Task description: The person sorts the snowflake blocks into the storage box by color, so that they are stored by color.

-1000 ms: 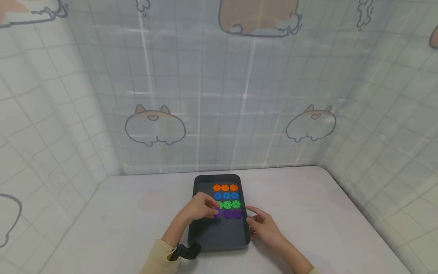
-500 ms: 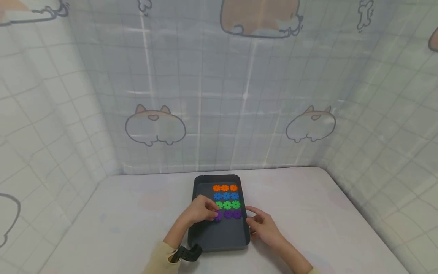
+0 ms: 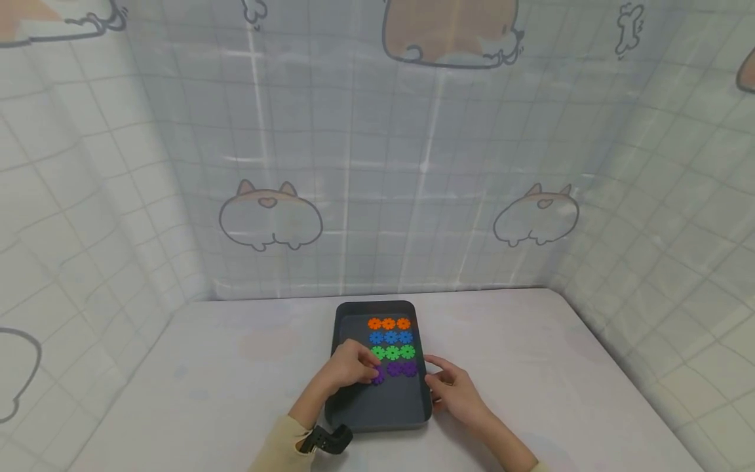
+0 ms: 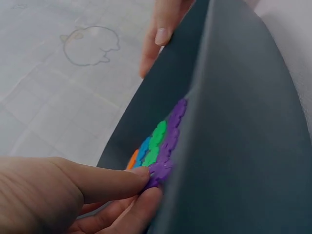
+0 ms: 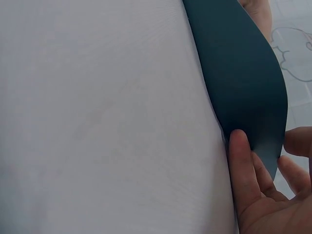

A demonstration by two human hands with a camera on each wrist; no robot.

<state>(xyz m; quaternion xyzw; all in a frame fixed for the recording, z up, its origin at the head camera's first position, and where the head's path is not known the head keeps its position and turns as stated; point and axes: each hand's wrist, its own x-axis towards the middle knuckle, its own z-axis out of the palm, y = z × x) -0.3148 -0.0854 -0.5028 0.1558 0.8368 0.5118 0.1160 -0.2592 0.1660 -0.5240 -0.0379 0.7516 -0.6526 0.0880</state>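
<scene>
In the head view my left hand point(image 3: 352, 364) is over the dark grey tray point(image 3: 377, 410). Its thumb and a finger pinch a purple snowflake disc point(image 3: 377, 375), standing partly tilted at the left end of the purple row. Two more purple discs point(image 3: 402, 369) lie to its right. Beyond them are rows of green point(image 3: 392, 353), blue point(image 3: 390, 337) and orange point(image 3: 388, 324) discs. My right hand point(image 3: 457, 390) rests against the tray's right wall. In the right wrist view its fairly straight fingers point(image 5: 240, 146) touch the outer wall point(image 5: 239, 73), with the thumb near the rim.
The tray stands on a white table point(image 3: 248, 380) near its middle. A curtain point(image 3: 377, 229) with a tile grid and dog drawings closes off the back and both sides. A black band point(image 3: 327, 438) is on my left wrist, close to the tray's near left corner.
My left hand has shifted slightly toward me, drawing the purple disc a little nearer and away from the green row. The right hand and the tray have stayed in place.
</scene>
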